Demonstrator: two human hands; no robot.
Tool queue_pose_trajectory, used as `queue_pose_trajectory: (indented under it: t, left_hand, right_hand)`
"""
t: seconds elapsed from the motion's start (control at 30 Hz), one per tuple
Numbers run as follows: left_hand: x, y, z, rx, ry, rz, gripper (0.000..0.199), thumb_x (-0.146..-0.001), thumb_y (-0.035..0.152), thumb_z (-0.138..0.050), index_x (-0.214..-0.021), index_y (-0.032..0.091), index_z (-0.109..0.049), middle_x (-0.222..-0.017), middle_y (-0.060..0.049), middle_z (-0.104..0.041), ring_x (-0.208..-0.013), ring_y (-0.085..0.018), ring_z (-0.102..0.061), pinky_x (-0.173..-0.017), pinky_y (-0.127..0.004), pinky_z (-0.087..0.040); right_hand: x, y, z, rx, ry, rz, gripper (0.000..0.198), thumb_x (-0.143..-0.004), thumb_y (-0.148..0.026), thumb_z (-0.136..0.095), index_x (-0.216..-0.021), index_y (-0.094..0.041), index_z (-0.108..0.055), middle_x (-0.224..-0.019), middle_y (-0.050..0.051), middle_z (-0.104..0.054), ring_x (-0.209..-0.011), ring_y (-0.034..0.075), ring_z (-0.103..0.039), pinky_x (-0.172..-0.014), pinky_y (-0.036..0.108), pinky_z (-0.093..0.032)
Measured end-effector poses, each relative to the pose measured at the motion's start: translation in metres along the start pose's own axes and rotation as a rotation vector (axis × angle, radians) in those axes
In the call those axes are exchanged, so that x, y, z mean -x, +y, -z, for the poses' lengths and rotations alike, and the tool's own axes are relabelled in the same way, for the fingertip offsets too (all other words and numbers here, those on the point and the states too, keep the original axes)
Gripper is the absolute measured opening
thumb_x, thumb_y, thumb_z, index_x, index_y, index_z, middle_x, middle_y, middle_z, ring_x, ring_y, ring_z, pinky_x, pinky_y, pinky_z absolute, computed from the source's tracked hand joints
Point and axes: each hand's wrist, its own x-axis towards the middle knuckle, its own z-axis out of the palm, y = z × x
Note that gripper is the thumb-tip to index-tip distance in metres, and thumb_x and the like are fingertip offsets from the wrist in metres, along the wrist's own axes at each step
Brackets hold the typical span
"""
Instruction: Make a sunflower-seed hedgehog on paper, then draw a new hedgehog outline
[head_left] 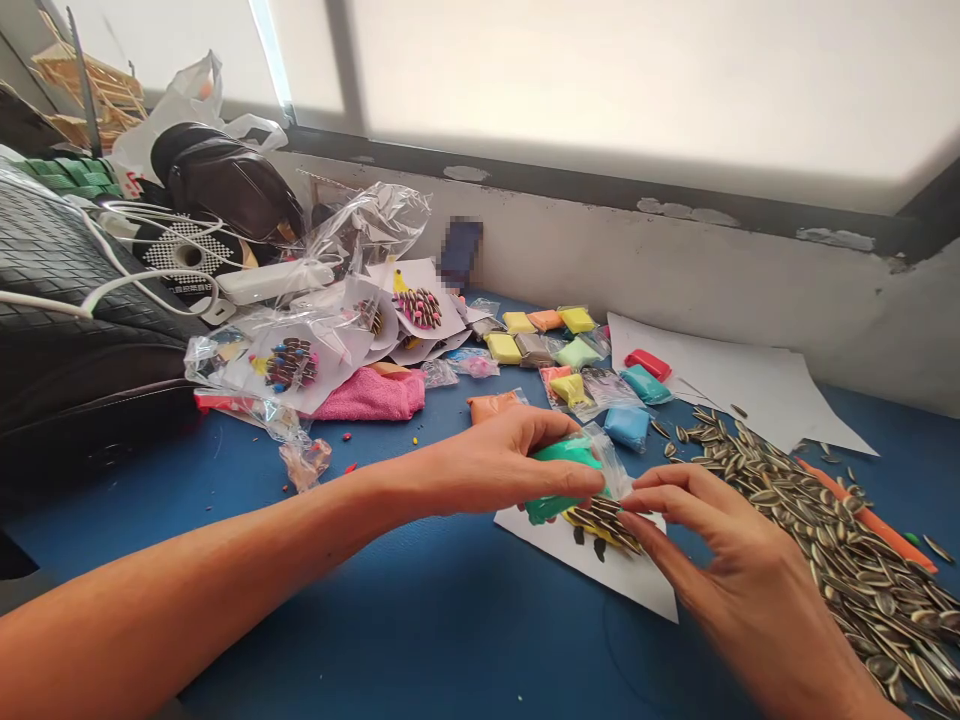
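Observation:
My left hand (517, 460) is closed around a packet of green modelling clay (561, 478) in clear plastic. The packet's clear wrapper (613, 462) sticks out toward my right hand (720, 545), whose thumb and fingers pinch together at its edge. Below both hands lies a sheet of white paper (637, 585) on the blue table. On that sheet is a yellow clay shape with striped sunflower seeds (600, 520) and small black clay pieces (589, 543), partly covered by the packet and my hands.
Loose sunflower seeds (817, 540) are heaped at right, beside an orange stick (870, 515). Coloured clay packets (536, 348) and blank paper (739, 375) lie toward the wall. Seed-and-clay pictures (418, 305), a pink cloth (371, 395) and a black bag (82, 330) are at left.

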Motion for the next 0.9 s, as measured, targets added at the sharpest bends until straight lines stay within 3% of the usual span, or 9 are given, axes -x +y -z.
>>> queue_pose_trajectory:
  t: [0.3, 0.53, 0.9]
  left_hand:
    - [0.0009, 0.0011, 0.0009, -0.031, 0.004, -0.003, 0.032, -0.09, 0.045, -0.066, -0.078, 0.019, -0.051, -0.073, 0.005, -0.038, -0.066, -0.011, -0.036, -0.055, -0.026, -0.028]
    - [-0.0001, 0.0014, 0.0015, -0.064, 0.017, -0.014, 0.039, -0.089, 0.049, -0.066, -0.074, 0.02, -0.044, -0.073, 0.004, -0.034, -0.067, -0.012, -0.036, -0.055, -0.024, -0.03]
    - [-0.0008, 0.0009, 0.0019, -0.08, 0.035, -0.03, 0.043, -0.084, 0.055, -0.067, -0.074, 0.02, -0.045, -0.072, 0.004, -0.037, -0.064, -0.012, -0.04, -0.058, -0.025, -0.043]
  right_hand:
    - [-0.0007, 0.0033, -0.0071, 0.118, 0.035, 0.128, 0.027, -0.099, -0.039, -0.056, -0.086, -0.028, -0.077, -0.089, 0.003, -0.067, -0.073, 0.015, -0.066, -0.061, 0.027, -0.051]
    - [0.0004, 0.0035, -0.0069, 0.107, 0.019, 0.114, 0.023, -0.098, -0.039, -0.057, -0.089, -0.028, -0.075, -0.091, 0.003, -0.068, -0.076, 0.016, -0.068, -0.062, 0.027, -0.051]
    - [0.0009, 0.004, -0.0075, 0.12, 0.014, 0.12, 0.024, -0.099, -0.034, -0.055, -0.084, -0.027, -0.071, -0.09, 0.002, -0.068, -0.076, 0.015, -0.067, -0.063, 0.026, -0.05]
